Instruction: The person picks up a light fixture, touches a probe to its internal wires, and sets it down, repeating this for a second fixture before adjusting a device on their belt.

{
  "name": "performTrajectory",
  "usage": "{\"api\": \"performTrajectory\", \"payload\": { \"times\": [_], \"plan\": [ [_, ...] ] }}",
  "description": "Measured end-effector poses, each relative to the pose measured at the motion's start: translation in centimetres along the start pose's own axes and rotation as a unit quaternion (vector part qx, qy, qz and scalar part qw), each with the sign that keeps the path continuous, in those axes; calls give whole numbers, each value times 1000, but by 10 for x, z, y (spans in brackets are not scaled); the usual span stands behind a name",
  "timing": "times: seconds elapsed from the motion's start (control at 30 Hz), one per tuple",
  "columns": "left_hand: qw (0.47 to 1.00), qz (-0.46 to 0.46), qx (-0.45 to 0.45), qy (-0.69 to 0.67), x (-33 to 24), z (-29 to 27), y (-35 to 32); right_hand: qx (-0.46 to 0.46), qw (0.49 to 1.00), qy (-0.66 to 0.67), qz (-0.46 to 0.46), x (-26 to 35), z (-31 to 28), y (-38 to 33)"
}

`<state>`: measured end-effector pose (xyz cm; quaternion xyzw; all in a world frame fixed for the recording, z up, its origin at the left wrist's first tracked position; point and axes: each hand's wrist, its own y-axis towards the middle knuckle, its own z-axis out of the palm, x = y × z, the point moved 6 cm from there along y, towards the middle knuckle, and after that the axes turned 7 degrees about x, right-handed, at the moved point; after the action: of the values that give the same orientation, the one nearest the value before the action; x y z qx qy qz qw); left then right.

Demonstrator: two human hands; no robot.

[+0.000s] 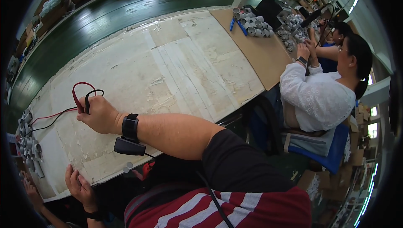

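Note:
My right hand (pixel 100 114) is closed around a pair of wire leads, one red and one black, over the left part of the table. The red lead (pixel 77 91) loops up above my fist, with the black lead (pixel 67 110) beside it. Both run left toward a pile of grey plastic pipe fittings (pixel 30 144). What the ends of the leads look like is hidden in my fingers. My left hand (pixel 80 187) lies at the near table edge, fingers apart and holding nothing.
The worn, pale table (pixel 134 77) borders a green conveyor belt (pixel 109 12). Brown cardboard (pixel 260 56) at the right carries grey fittings (pixel 254 24) and blue-handled pliers (pixel 238 26). A co-worker in white (pixel 319 93) sits to the right; another person's hand (pixel 30 188) shows far left.

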<state>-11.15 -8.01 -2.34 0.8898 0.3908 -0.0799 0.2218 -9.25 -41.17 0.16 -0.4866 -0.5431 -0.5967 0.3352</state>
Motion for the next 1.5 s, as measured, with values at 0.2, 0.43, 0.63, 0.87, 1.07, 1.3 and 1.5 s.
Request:
{"api": "performTrajectory", "payload": {
  "times": [0.2, 0.43, 0.63, 0.87, 1.07, 1.3, 1.5],
  "plan": [
    [1000, 3, -17, 4, -2, -1, 1, 6, 1000, -11, -3, 0, 1, 1],
    [999, 6, 36, -4, 3, -11, 5, 19, 1000, -12, 3, 2, 2, 0],
    [971, 118, 202, 48, 4, -41, 40, 36, 997, 34, 60, 3, -3, 1],
    [973, 113, 199, 31, 34, -30, 34, 26, 999, 10, 37, -2, 4, 4],
    [972, 112, 205, 32, 34, -28, 35, 11, 999, 26, 42, -2, 1, 5],
    [975, 110, 188, 36, 31, -28, 35, 42, 999, -27, 4, 3, 4, 9],
    [978, 113, 170, 48, 33, -32, 31, 58, 985, 111, 117, -1, 11, 8]
  ]
}}
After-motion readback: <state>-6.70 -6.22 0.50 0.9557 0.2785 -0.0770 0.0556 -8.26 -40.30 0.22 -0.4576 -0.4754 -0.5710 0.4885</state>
